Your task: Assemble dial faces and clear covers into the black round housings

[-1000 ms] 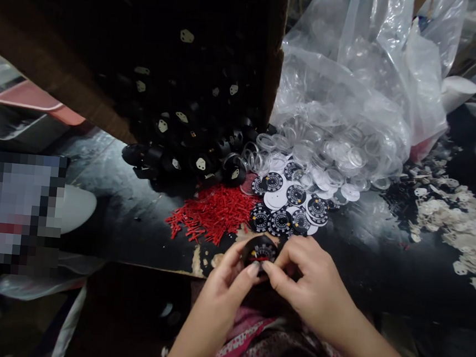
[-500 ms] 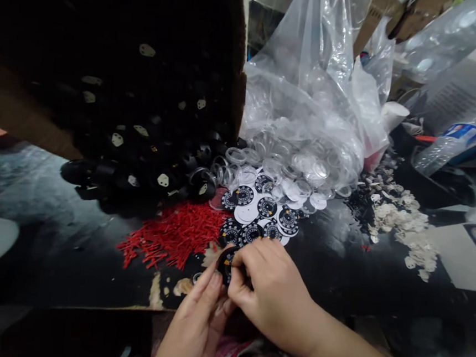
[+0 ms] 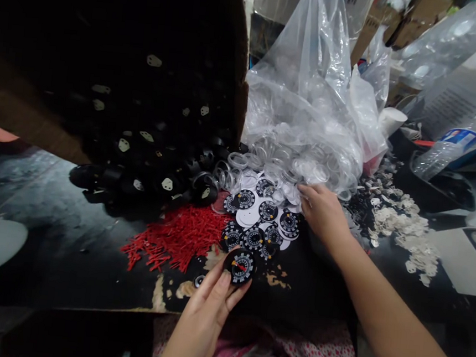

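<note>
My left hand (image 3: 209,304) pinches a small round black gauge (image 3: 239,266) with a red pointer on its dial, holding it near the table's front edge. My right hand (image 3: 322,211) is stretched forward to the heap of clear round covers (image 3: 292,169) spilling from a plastic bag (image 3: 311,107); its fingertips touch the covers, and whether they grip one is unclear. Between the hands lie several printed black-and-white dial discs (image 3: 259,219). A pile of red pointers (image 3: 175,234) lies to the left of the discs.
A tipped cardboard box (image 3: 107,50) spills black round housings (image 3: 155,177) at the left. White punched scraps (image 3: 404,226) are scattered at the right, near a plastic bottle (image 3: 444,146). The dark tabletop (image 3: 68,252) is worn at the front edge.
My right hand has left the gauge and reached forward to the clear covers. My left hand now holds the gauge alone, its red pointer showing.
</note>
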A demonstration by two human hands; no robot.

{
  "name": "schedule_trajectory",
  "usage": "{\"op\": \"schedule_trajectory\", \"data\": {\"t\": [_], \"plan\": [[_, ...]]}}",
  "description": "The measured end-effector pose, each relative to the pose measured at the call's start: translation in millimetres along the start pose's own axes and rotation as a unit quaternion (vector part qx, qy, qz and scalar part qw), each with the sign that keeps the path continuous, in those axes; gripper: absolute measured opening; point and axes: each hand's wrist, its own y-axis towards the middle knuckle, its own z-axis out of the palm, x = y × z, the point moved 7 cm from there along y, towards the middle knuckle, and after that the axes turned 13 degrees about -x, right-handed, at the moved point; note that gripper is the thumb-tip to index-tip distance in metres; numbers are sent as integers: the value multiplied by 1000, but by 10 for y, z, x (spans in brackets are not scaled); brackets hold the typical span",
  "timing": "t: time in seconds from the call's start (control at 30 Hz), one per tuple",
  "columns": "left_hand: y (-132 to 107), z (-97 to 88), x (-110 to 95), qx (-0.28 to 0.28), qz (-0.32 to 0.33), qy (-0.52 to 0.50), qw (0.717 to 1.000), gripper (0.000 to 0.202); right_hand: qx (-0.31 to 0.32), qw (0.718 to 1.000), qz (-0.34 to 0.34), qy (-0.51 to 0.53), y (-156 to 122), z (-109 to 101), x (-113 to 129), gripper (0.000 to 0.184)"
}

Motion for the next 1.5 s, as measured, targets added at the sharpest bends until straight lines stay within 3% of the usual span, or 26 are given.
{"op": "schedule_trajectory", "data": {"t": [0.17,0.3,0.47,0.57,0.67,0.73,0.87,1.0,1.07,1.13,1.33,1.5], "plan": [[-2,121,-29,33,-10,-17,999,33,-44,999,-14,17,-191,-180,161,30],[0,203,-18,46,-20,-26,998,30,-7,999,-15,-44,-150,-37,91,41],[-6,206,-10,40,-30,-31,998,29,-15,999,-10,-33,-25,-3,-9,33],[-17,251,-32,59,-60,-47,995,28,-36,999,-18,37,-218,-161,270,30],[-18,305,-49,62,-110,-87,988,20,-11,978,-98,183,-559,-275,802,29],[-9,319,-67,52,-123,-111,985,19,-2,967,-142,213,-741,-323,1070,30],[11,263,-85,30,-73,-86,993,20,0,963,-144,230,-818,-354,1211,25],[-9,217,-80,51,41,38,997,30,30,958,-12,286,-692,-273,1061,21],[-42,233,-103,71,119,124,983,34,55,960,40,271,-664,-181,1030,32],[-75,259,-113,90,169,188,963,34,64,968,48,240,-660,-112,1062,44],[-51,292,-105,89,186,213,955,32,9,978,26,206,-682,-67,1155,42],[-121,282,-158,81,201,243,945,33,27,978,22,208,-714,-112,1165,41]]}}
